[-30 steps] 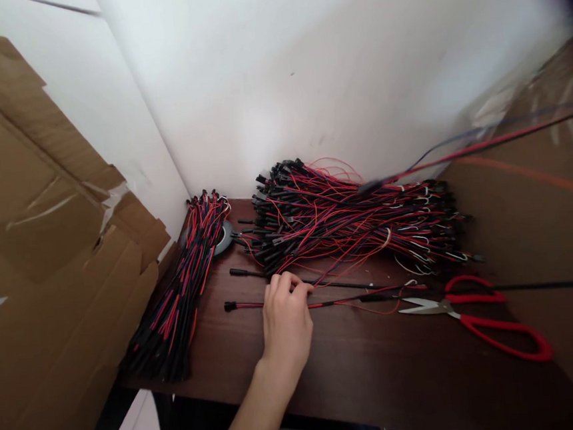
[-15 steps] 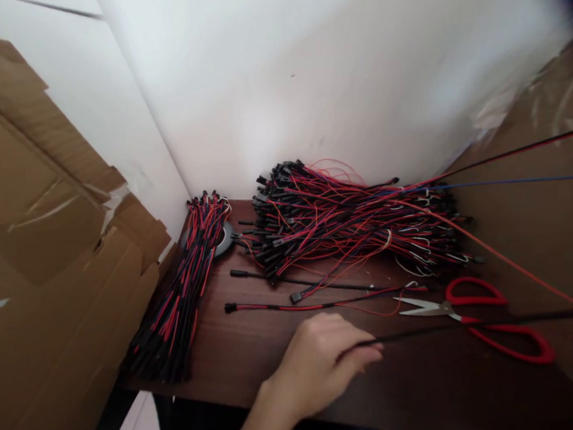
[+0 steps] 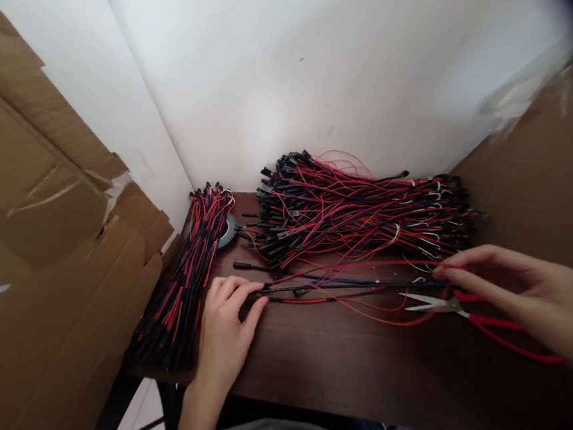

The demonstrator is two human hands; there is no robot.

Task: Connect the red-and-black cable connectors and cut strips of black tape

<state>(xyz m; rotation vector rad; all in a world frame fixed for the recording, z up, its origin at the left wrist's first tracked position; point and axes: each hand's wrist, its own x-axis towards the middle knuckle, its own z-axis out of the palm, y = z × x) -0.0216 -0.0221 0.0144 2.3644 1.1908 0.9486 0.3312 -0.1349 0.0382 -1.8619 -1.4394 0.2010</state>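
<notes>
Left hand [image 3: 226,324] grips the wires [image 3: 333,286] at their left ends; right hand [image 3: 529,297] pinches the right ends, just above scissors [image 3: 429,305].

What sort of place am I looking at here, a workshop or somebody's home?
Probably a small, makeshift wiring workbench: a dark table in a white-walled corner carries a heap of red-and-black wire leads, a tidy bundle and red-handled scissors, with cardboard alongside.
</notes>
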